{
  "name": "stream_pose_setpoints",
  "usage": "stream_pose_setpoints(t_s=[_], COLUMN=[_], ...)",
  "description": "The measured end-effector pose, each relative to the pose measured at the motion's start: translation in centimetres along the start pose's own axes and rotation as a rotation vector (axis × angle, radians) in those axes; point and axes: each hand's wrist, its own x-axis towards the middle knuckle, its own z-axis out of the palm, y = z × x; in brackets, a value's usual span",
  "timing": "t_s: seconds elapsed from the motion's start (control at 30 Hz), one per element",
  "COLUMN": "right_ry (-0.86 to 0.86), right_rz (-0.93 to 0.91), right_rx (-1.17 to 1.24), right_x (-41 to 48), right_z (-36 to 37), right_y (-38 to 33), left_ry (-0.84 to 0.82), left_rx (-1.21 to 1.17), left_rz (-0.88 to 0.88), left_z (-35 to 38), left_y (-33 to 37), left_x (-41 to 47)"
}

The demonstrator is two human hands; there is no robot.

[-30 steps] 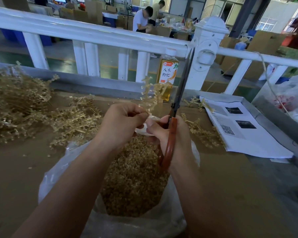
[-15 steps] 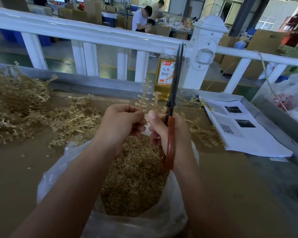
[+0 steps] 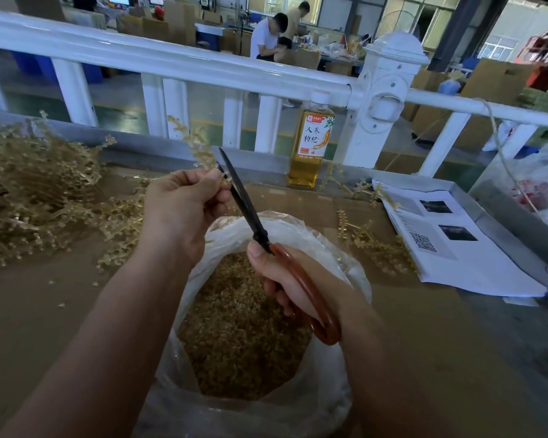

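Left hand (image 3: 184, 213): up over the far rim of the bag, fingers curled in and pinching the bottom of a pale gold plastic beaded sprig (image 3: 196, 142), which sticks up and away from me.
Right hand (image 3: 287, 279): fingers wrapped round the reddish-brown loop handle of the dark-bladed scissors (image 3: 246, 202), thumb lying along the top near the pivot.
Scissors: blades point up and left, and they meet the sprig's stem right beside the left fingertips. Honestly can't tell how far apart the blades are.
Clear crinkly plastic bag (image 3: 339, 263): sits on the brown desk (image 3: 45, 327) right under both hands, mouth wide open and rolled back.
In the bag: loads of tiny golden plastic bits (image 3: 241, 327), heaped well up inside it.
Clear plastic bottle with a white cap (image 3: 312, 143): stands upright at the back edge of the desk, by the white railing (image 3: 203, 64), cap on, amber drink filling most of it.
Left of the bag: a big tangled heap of golden sprigs (image 3: 35, 191) lying loose on the desk.
Right of the bag: a few more loose sprigs (image 3: 370, 241), then a stack of white printed paper sheets (image 3: 475, 263) with a QR code on top.
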Motion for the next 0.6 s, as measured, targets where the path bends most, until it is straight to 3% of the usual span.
stream_pose_setpoints(t_s=[0.6], right_ry=[-0.04], right_rz=[0.13], right_rx=[0.052], right_x=[-0.33], right_z=[-0.82], right_y=[-0.15], left_ry=[-0.179], left_rx=[0.228], left_rz=[-0.068], left_z=[-0.45], left_y=[0.49], left_x=[-0.22])
